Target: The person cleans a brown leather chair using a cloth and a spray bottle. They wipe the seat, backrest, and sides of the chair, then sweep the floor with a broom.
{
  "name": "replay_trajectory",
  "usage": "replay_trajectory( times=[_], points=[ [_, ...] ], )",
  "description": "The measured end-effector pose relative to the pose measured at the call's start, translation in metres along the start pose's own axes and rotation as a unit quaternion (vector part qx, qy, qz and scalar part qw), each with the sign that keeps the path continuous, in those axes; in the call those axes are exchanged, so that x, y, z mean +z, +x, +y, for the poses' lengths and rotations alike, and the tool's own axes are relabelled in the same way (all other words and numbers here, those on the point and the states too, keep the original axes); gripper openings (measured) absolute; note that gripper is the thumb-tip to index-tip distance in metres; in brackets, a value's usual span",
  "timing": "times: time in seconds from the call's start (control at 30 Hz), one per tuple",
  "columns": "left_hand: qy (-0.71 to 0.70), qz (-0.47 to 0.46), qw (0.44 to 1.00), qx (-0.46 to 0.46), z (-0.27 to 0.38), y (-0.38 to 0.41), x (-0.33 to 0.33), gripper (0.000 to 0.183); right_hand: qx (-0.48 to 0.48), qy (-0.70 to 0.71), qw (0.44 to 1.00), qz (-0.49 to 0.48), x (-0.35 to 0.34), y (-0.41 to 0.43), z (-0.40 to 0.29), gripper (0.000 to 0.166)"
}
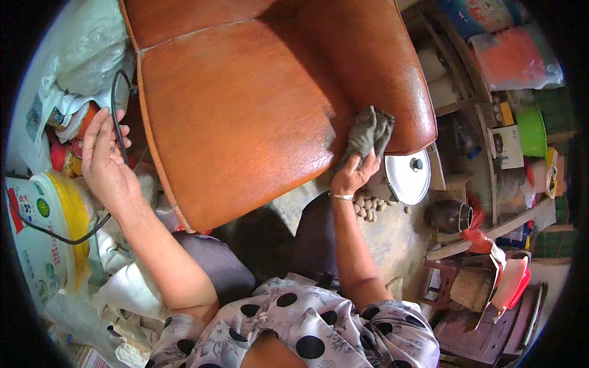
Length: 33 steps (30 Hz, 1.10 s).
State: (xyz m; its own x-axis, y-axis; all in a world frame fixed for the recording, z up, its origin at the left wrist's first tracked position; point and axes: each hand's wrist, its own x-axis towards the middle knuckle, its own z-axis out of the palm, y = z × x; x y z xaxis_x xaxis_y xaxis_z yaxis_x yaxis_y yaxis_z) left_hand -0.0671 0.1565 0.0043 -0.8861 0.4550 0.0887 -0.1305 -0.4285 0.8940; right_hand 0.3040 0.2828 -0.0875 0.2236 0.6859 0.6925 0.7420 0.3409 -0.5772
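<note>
Before me is an orange-brown leather sofa point(230, 119) with a seat, a backrest and a rounded armrest point(391, 92). My right hand point(356, 172) holds a folded dark grey cloth point(368, 131) against the corner where the seat's front meets the armrest. A scuffed, dull patch point(329, 131) shows on the leather beside the cloth. Left of the sofa, my left hand point(108, 161) is raised with its fingers curled around a black cable point(114, 92). That cable loops up towards the sofa's side and also trails past my forearm to the far left.
A pot with a metal lid point(407, 177) stands below the armrest, with several potatoes point(368, 207) on the floor. A dark jar point(448, 216) and wooden shelving point(485, 161) with a green basin point(531, 131) are at right. A printed bucket point(50, 244) and plastic bags point(87, 50) crowd the left.
</note>
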Motion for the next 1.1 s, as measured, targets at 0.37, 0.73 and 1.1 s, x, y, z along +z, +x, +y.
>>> replay_trajectory(
  times=[0.37,0.73,1.1],
  points=[
    [0.009,-0.042,0.999,-0.012,-0.003,0.013,-0.029,0.032,0.715,0.468,0.498,-0.145,-0.007,-0.088,-0.083,0.040],
    [-0.022,0.024,0.999,-0.014,0.008,0.004,-0.017,0.025,0.473,0.355,0.805,-0.047,-0.011,-0.046,-0.036,0.043],
    [-0.045,0.123,0.991,0.029,0.012,0.001,-0.024,0.016,-0.417,0.035,0.755,-0.504,0.003,-0.062,-0.244,0.031]
  ],
)
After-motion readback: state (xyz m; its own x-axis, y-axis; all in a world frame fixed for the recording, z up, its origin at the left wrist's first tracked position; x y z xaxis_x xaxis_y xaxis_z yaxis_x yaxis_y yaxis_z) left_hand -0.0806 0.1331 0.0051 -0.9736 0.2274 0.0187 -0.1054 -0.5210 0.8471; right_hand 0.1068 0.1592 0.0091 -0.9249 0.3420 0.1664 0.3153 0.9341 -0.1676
